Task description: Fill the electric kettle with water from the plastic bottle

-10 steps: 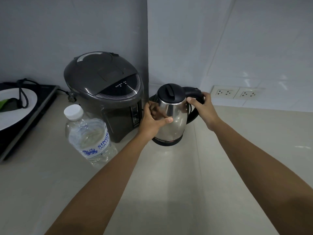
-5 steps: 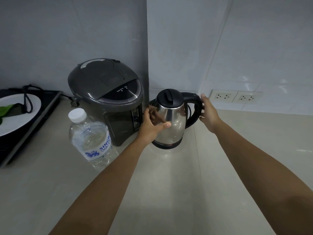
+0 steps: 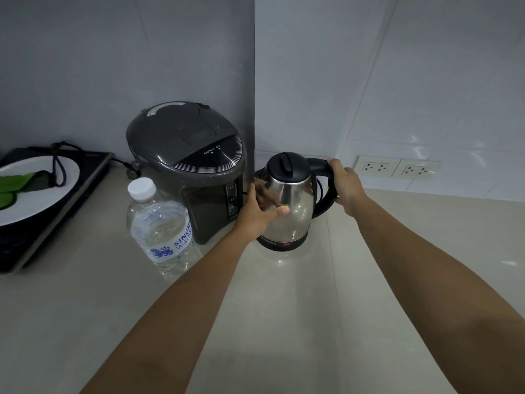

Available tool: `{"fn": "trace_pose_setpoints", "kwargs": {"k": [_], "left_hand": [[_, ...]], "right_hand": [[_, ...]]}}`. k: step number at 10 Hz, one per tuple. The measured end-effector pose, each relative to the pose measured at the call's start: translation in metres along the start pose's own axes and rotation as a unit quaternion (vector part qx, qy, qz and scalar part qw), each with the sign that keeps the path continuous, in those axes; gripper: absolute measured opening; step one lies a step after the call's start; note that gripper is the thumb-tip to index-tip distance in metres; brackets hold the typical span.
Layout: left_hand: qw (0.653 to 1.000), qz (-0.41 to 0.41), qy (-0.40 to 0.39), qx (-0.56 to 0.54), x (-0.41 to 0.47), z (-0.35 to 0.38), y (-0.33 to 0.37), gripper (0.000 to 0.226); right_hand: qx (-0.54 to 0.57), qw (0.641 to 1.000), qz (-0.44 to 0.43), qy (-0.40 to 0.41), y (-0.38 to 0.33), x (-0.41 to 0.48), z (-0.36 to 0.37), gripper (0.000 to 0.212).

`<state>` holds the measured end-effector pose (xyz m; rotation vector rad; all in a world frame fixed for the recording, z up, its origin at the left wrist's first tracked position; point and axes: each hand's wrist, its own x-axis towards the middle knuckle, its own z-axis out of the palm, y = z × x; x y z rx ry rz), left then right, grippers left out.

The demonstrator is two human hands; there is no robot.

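A steel electric kettle (image 3: 295, 206) with a black lid and black handle stands upright on the pale counter near the wall corner, lid closed. My left hand (image 3: 257, 214) wraps the kettle's left side, thumb across the front. My right hand (image 3: 345, 186) is closed over the top of the black handle on the right. A clear plastic water bottle (image 3: 160, 228) with a white cap and blue label stands upright to the left of the kettle, cap on, untouched.
A dark grey electric water boiler (image 3: 193, 166) sits between bottle and kettle against the wall. At the far left an induction hob (image 3: 71, 200) carries a white plate (image 3: 37, 206) with green leaves and a cord. Two wall sockets (image 3: 397, 167) are behind my right hand.
My right hand, which had come off the handle half a second ago, has closed on its top again. My left hand stays on the kettle body. The kettle has not visibly shifted.
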<state>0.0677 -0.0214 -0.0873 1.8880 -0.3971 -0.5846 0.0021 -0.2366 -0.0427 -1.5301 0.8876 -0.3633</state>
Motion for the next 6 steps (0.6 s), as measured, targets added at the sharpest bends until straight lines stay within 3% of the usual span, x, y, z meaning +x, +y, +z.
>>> {"fn": "trace_pose_setpoints", "kwargs": {"k": [1,3,4,5,6], "left_hand": [[1.000,-0.002,-0.001,0.014,-0.003,-0.001,0.002,0.105],[0.999,-0.017,0.025,0.037,-0.014,0.005,0.009,0.109],[0.997,-0.011,0.040,0.058,-0.024,0.009,0.009,0.100],[0.985,0.017,0.043,0.164,-0.031,0.004,0.000,0.087],[0.960,0.043,0.024,0.275,-0.050,-0.003,-0.008,0.080]], "right_hand": [[0.002,1.000,-0.003,-0.001,-0.001,-0.005,0.001,0.064],[-0.001,0.999,-0.023,-0.028,0.009,-0.017,0.004,0.090],[-0.031,0.999,-0.016,-0.026,0.021,-0.034,0.008,0.078],[-0.098,0.994,-0.030,-0.033,0.045,-0.049,0.003,0.071],[-0.237,0.969,-0.037,-0.054,0.073,-0.058,-0.001,0.076]]}}
